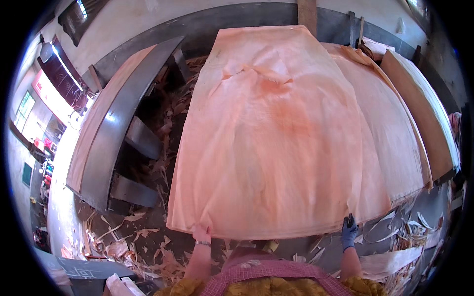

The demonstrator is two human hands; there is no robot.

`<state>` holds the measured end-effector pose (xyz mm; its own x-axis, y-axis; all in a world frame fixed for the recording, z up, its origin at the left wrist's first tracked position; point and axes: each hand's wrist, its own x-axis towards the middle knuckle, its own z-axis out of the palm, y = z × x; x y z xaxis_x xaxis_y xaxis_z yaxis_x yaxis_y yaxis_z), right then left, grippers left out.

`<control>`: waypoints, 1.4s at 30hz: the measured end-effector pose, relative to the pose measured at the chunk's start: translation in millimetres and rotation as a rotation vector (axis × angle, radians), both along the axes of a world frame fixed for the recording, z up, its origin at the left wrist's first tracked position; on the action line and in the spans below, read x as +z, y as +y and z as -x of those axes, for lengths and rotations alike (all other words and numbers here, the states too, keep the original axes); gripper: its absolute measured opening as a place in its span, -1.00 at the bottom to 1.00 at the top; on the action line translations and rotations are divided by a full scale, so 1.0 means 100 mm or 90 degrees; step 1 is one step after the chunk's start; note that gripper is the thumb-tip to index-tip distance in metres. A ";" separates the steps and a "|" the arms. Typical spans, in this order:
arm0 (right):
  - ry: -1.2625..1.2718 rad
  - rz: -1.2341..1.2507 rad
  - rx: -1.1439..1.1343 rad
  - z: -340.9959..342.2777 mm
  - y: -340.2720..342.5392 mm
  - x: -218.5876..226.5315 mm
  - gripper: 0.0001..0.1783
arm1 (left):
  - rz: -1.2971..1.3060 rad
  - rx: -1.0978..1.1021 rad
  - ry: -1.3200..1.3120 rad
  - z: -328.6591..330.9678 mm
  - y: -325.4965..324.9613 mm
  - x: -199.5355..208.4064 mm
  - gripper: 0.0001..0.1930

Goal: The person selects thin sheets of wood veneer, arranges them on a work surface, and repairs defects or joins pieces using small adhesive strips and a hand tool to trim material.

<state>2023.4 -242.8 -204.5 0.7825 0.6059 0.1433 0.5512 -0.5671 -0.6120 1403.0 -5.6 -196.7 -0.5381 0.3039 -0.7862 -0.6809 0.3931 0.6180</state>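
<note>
Directly ahead of the fingers (349, 220) lies the wide, thin wood sheet (266, 163), its near edge pinched by the left hand (202, 233) and gloved right hand (349, 233). It appears light, floppy and prone to tearing; hold is best taken wide apart along that edge.

Two hands (201, 232) (349, 237), one glove (348, 241)

Pale scribbles (85, 272), like chalk writing, run along the grey board (112, 270) at the bottom left, and a red and white sign (48, 96) shows farther off on the left, but neither can be read.
</note>
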 end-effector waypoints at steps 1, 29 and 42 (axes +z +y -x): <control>0.002 0.005 0.002 -0.06 0.05 0.01 -0.56 | -0.040 -0.029 -0.007 0.11 0.03 -0.10 -0.56; -0.068 0.203 0.153 0.09 0.13 -0.12 -0.44 | -0.036 0.034 0.202 1.17 0.04 -0.54 -0.82; 0.189 0.056 0.038 0.16 0.11 -0.29 -0.47 | 0.113 -0.069 0.189 1.51 0.10 -0.68 -0.83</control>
<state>2007.8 -231.3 -233.5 0.7446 0.6523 -0.1414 0.3901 -0.5972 -0.7008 1252.4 4.0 -264.9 -0.7230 0.2446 -0.6461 -0.4308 0.5715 0.6985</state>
